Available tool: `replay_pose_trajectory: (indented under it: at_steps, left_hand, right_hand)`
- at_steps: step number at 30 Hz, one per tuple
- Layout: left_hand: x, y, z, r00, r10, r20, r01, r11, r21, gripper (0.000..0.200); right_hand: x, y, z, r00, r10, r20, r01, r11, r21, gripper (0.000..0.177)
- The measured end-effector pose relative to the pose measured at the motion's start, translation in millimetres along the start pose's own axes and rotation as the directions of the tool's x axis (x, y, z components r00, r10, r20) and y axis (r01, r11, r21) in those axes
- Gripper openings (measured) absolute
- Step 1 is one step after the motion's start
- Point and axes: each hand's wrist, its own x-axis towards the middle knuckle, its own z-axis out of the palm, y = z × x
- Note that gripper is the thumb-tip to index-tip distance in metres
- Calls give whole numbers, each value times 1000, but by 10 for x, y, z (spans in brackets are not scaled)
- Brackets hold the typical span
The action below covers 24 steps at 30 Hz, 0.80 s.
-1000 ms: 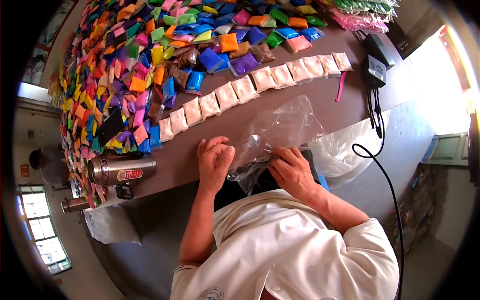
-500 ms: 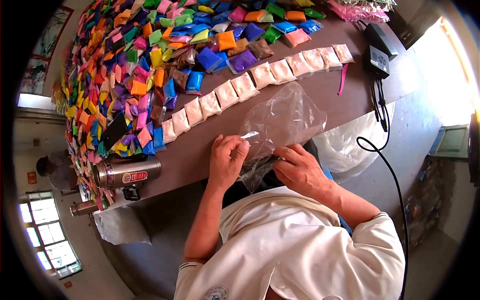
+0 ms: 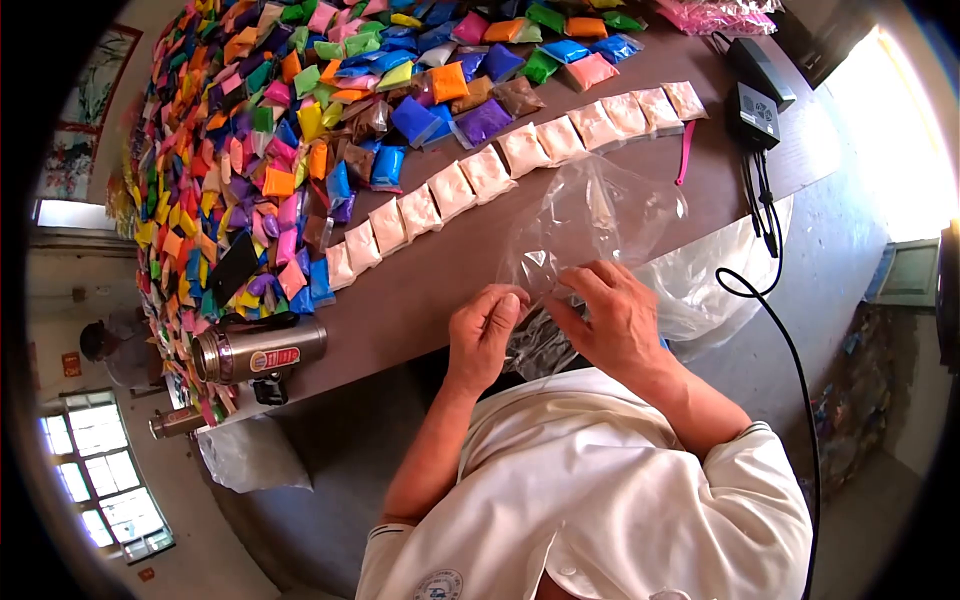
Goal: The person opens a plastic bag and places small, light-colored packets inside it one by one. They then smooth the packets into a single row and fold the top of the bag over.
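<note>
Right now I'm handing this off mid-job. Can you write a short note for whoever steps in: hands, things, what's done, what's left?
Left hand: shut on the near edge of the clear plastic bag, at the table's front edge.
Right hand: pinching the same edge from the other side.
Things: the row of pale packets lies on the table just beyond the bag, with the pile of coloured packets behind it. A steel flask lies to the left.
Done: pale packets laid out in a line; bag gripped in both hands.
Left: the bag looks empty. I cannot tell whether its mouth is open.
</note>
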Motion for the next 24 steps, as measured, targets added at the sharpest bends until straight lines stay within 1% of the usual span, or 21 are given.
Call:
replay_pose_trajectory:
  at_steps: [2, 3, 5, 9, 11, 12, 14, 15, 17, 18, 20, 24]
  left_hand:
    - [3, -8, 4, 1000, 6, -20, -6, 1000, 27, 22]
    - [4, -24, 3, 1000, 6, -20, -5, 1000, 26, 22]
    - [1, -53, -4, 999, 38, 12, -39, 996, 85, 22]
    - [-17, -8, 3, 1000, 14, 12, -16, 992, 125, 21]
    - [-20, -36, -1, 1000, 17, 1, -17, 995, 96, 22]
    - [-18, -52, 4, 1000, 17, 1, -17, 995, 94, 22]
    - [-17, -90, 20, 999, 53, -5, -53, 996, 71, 22]
    - [-22, -109, 23, 999, 54, -4, -53, 996, 70, 22]
    - [-19, -132, 18, 999, 34, 2, -34, 997, 62, 23]
    - [-18, -124, 18, 999, 35, 1, -35, 997, 63, 23]
    - [-7, -107, 19, 999, 48, -2, -47, 995, 90, 25]
    - [-14, -154, 25, 998, 64, 11, -64, 995, 79, 27]
  right_hand:
    - [26, 27, 69, 999, 34, 5, -33, 998, -59, 17]
    - [24, 69, 115, 999, 34, 5, -34, 998, -59, 17]
    - [12, 158, 217, 991, 102, 89, -87, 984, -157, 16]
    - [24, 210, 258, 988, 135, 72, -126, 984, -124, 15]
    - [15, 209, 204, 990, 112, 88, -111, 994, -23, 16]
    - [14, 193, 187, 990, 112, 89, -110, 994, -25, 16]
    - [8, 160, 164, 997, 46, 65, -43, 998, -44, 20]
    - [6, 161, 173, 997, 46, 65, -43, 998, -45, 20]
    - [22, 181, 223, 991, 88, 99, -77, 990, -116, 23]
    - [32, 182, 246, 991, 87, 99, -76, 990, -116, 23]
    - [50, 181, 291, 986, 134, 99, -118, 981, -155, 25]
    - [51, 175, 319, 989, 133, 71, -120, 980, -159, 22]
